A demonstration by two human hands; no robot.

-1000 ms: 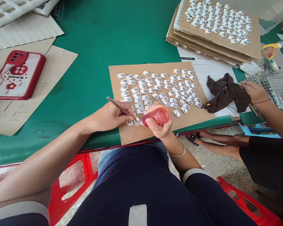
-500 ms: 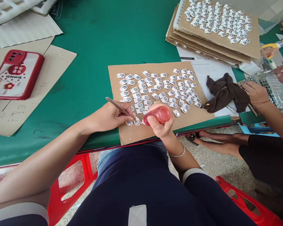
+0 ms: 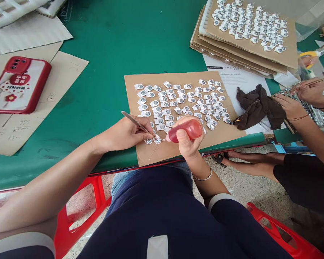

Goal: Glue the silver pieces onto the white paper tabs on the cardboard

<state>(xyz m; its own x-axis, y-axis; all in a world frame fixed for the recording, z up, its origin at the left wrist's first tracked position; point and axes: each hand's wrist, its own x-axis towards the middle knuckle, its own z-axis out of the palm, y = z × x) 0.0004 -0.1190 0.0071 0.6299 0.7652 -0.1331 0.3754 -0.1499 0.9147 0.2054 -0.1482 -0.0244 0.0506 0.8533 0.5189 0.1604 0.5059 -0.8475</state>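
My left hand (image 3: 129,133) is closed around metal tweezers (image 3: 135,121), their tips down at a small round white piece with a dark printed design (image 3: 157,140). In my right hand (image 3: 190,142) lies a red squeeze bottle (image 3: 187,130), tilted so its thin nozzle points left, close to that same piece; whether it touches I cannot tell. Beneath both hands is a brown cardboard sheet (image 3: 148,158) bearing many similar white pieces in loose rows. Some of these are hidden behind my right hand and the bottle.
At the left lies a phone in a red-edged case (image 3: 20,86) on paper. A stack of cardboard sheets (image 3: 240,57) stands back right. Beside a dark cloth (image 3: 259,108), a co-worker's hands (image 3: 293,108) handle a thin stick over a metallic tray. Yellow scissors (image 3: 309,55) lie farther back.
My right hand and the red bottle have shifted slightly right, drawing the nozzle back from the piece. My left hand stays put. The co-worker's far hand has come further into view.
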